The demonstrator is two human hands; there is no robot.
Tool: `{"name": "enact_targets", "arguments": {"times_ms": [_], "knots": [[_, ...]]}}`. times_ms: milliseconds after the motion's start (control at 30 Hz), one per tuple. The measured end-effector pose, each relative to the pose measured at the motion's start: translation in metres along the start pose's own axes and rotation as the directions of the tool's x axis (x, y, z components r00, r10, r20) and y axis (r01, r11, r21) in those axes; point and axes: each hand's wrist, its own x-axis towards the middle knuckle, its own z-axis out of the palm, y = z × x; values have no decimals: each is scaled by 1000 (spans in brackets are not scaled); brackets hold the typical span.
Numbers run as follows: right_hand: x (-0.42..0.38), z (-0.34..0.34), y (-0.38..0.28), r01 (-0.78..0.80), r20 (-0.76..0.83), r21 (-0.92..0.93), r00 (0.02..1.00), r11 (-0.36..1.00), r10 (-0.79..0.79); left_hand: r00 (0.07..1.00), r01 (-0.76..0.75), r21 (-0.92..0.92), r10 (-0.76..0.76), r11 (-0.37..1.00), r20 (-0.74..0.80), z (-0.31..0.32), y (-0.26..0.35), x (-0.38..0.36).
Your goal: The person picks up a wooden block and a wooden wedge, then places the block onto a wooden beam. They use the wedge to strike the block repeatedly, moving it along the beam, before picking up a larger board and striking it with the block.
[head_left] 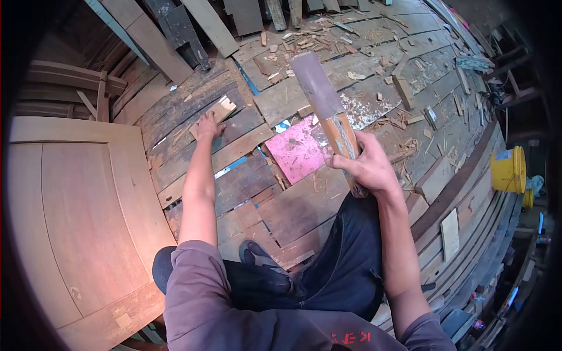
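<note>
My left hand [207, 125] reaches down to the plank floor on the left, its fingers closed over a short pale wood block [225, 109] with a notched end. Part of that block is covered by the fingers. In my right hand [369, 167], raised over my right knee, is a tool with a worn orange-brown wooden handle [341, 137] and a broad, flat, grey-purple head [317, 83]. The fingers wrap its lower handle and the head points up and away from me. Beyond the handle, a pink sheet [297, 149] lies on the floor, speckled with dirt and chips.
A large wooden panel door [88, 216] lies at my left. Wood chips [313, 41] litter the far floor. Boards [212, 26] lean at the back, and long planks [462, 216] are stacked on the right beside a yellow bucket [508, 169]. My shoe [257, 255] rests on the floor below.
</note>
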Motion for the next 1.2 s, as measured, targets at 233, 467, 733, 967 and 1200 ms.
{"name": "enact_targets", "arguments": {"times_ms": [233,467,733,967,1200], "knots": [[1,7,-6,55,-21,42,998,998,-54,993,-93,117,83,989,88,-23,0,-10],[-2,4,-15,-21,16,-54,1000,998,22,993,-120,76,118,990,24,-15,4,-30],[0,2,-1,15,-34,-107,999,994,-19,968,-250,141,246,958,41,-2,12,-52],[-4,-1,-7,33,-41,-87,998,996,-37,933,-354,-55,349,934,-88,-21,40,-72],[3,4,10,106,-93,127,991,986,-95,844,-29,-952,502,-305,-186,-97,126,-74]]}}
